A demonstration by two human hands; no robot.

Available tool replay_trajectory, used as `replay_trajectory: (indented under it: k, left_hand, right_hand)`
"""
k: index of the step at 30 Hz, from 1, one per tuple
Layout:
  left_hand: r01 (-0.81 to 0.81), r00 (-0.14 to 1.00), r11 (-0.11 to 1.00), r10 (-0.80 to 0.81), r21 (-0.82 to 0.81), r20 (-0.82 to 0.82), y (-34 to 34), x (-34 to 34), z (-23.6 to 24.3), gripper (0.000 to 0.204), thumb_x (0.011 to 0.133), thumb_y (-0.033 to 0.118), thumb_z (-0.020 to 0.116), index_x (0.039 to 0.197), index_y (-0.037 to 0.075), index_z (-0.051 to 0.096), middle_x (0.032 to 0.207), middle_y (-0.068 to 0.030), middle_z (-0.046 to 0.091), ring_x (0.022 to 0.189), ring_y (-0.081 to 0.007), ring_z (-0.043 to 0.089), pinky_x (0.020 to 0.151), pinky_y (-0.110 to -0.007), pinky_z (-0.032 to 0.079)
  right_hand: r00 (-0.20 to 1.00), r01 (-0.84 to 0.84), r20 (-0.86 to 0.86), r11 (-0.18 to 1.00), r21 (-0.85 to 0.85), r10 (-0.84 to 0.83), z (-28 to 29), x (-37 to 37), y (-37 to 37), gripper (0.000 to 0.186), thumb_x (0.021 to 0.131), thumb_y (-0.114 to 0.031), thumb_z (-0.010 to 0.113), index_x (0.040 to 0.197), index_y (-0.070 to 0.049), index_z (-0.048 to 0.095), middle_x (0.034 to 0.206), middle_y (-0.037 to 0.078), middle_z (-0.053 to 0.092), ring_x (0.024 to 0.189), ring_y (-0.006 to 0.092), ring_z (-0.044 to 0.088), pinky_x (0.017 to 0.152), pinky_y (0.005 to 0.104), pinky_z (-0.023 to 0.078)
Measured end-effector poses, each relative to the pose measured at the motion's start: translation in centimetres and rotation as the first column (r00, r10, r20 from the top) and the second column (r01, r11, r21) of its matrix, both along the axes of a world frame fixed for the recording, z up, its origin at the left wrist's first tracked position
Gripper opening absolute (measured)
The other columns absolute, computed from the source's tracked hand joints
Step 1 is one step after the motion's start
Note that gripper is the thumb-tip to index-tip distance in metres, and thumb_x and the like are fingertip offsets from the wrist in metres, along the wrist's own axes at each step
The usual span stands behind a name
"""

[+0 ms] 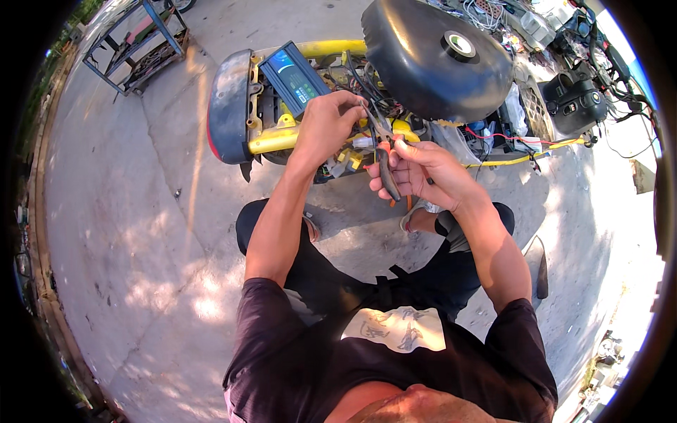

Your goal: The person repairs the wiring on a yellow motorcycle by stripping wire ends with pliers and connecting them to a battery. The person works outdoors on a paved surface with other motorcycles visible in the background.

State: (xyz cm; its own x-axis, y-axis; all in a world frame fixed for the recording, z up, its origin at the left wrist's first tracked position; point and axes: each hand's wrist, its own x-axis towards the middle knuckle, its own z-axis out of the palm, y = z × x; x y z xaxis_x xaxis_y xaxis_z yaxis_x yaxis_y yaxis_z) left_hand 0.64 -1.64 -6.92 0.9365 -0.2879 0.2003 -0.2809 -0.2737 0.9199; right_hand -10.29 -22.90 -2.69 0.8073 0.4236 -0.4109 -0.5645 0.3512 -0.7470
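Note:
My right hand (434, 169) grips a pair of pliers (387, 175) with dark and red handles. Their jaws point up and away, toward the fingertips of my left hand (328, 125). Those left fingers are pinched together beside the jaws, on something too small to make out. Below and beyond both hands lies a yellow-framed machine (271, 143) with its wiring exposed. A blue box-shaped electrical device (294, 76) rests on it, just beyond my left hand. Yellow connectors (345, 162) and loose wires sit under my hands.
A large black rounded cover (430, 60) with a round cap rises beyond my right hand. A red wire (504, 139) runs to the right, near a black plastic housing (575, 100). Assorted parts and cables crowd the far right. A metal cart (134, 46) stands far left on the concrete.

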Motion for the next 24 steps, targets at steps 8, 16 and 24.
replay_trajectory:
  k: [8, 16, 24]
  left_hand:
    - [0.03, 0.999, 0.993, -0.033, -0.116, -0.026, 0.2, 0.1, -0.5, 0.038, 0.091, 0.0, 0.074, 0.128, -0.002, 0.069, 0.099, -0.0112, 0.081, 0.092, -0.0166, 0.075, 0.083, -0.032, 0.059]
    - [0.028, 0.998, 0.994, -0.034, -0.105, -0.053, 0.0, -0.7, 0.5, 0.038, 0.09, -0.004, 0.075, 0.126, 0.0, 0.065, 0.092, -0.0045, 0.077, 0.092, -0.0121, 0.071, 0.083, -0.029, 0.057]
    - [0.037, 0.999, 0.997, -0.037, -0.074, 0.003, 0.1, -0.7, 0.1, 0.034, 0.089, -0.006, 0.072, 0.121, 0.0, 0.065, 0.089, -0.0034, 0.075, 0.092, -0.012, 0.07, 0.084, -0.029, 0.056]
  right_hand:
    - [1.0, -0.003, -0.019, 1.0, -0.015, 0.003, 0.8, -0.3, 1.2, 0.038, 0.116, -0.037, 0.051, 0.11, -0.001, 0.061, 0.118, 0.023, 0.072, 0.107, 0.0365, 0.077, 0.091, 0.0509, 0.065]
    - [0.998, 0.049, -0.029, 0.999, 0.023, -0.048, 0.2, 0.9, 2.0, 0.035, 0.115, -0.038, 0.054, 0.107, -0.004, 0.059, 0.115, 0.021, 0.072, 0.107, 0.0359, 0.076, 0.092, 0.0524, 0.065]
    - [0.978, 0.172, -0.124, 0.983, 0.055, -0.165, -0.2, 0.5, 3.1, 0.032, 0.111, -0.038, 0.062, 0.105, -0.008, 0.056, 0.1, 0.015, 0.068, 0.084, 0.0273, 0.069, 0.069, 0.0404, 0.056]
